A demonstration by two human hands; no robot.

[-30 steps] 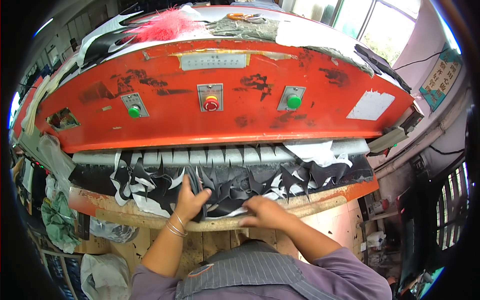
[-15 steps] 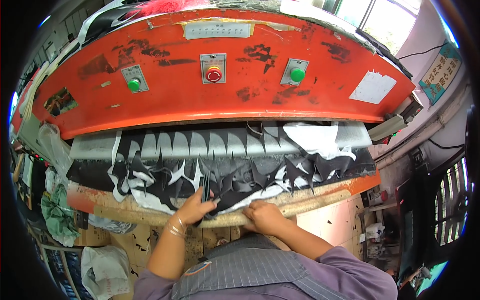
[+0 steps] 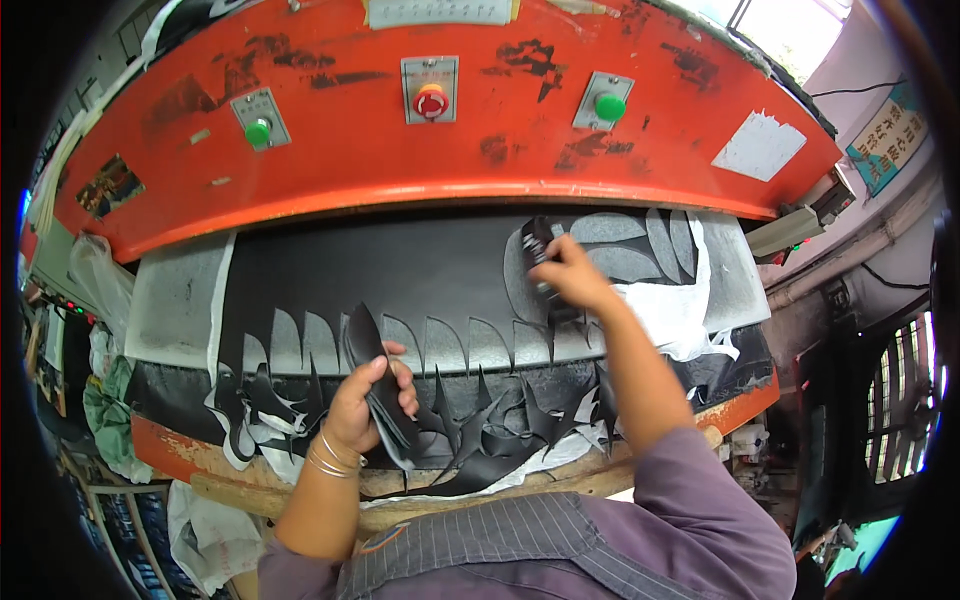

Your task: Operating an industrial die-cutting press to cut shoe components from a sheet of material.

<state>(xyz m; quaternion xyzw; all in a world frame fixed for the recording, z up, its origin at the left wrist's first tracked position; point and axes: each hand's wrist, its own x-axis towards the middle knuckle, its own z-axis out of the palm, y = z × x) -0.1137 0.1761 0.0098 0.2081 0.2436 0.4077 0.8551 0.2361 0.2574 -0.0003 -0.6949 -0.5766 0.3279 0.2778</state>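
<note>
My left hand [image 3: 365, 400] is closed round a small stack of curved black sheet pieces [image 3: 381, 395], which stand tilted above the front edge of the bed. Farther off to the right, my right hand [image 3: 573, 272] grips a dark cutting die [image 3: 540, 262] from above. Fingers hide part of the die, so its full outline cannot be seen. Beneath it lies a wide black sheet of material [image 3: 370, 255], with rounded leaf-shaped holes at its right end and a row of pointed cutouts along its near edge. Black pointed scraps [image 3: 490, 420] hang in front.
Over the bed hangs the red press beam [image 3: 330, 170], carrying two green buttons and a red stop button [image 3: 430, 102]. White backing cloth [image 3: 665, 310] lies bunched at the right. A worn wooden rail [image 3: 240, 497] borders the front. Bags stand at the lower left.
My right hand has moved from the front rail, far forward and right, onto the die. My left hand has risen slightly leftward with the black pieces. The view has shifted closer to the bed.
</note>
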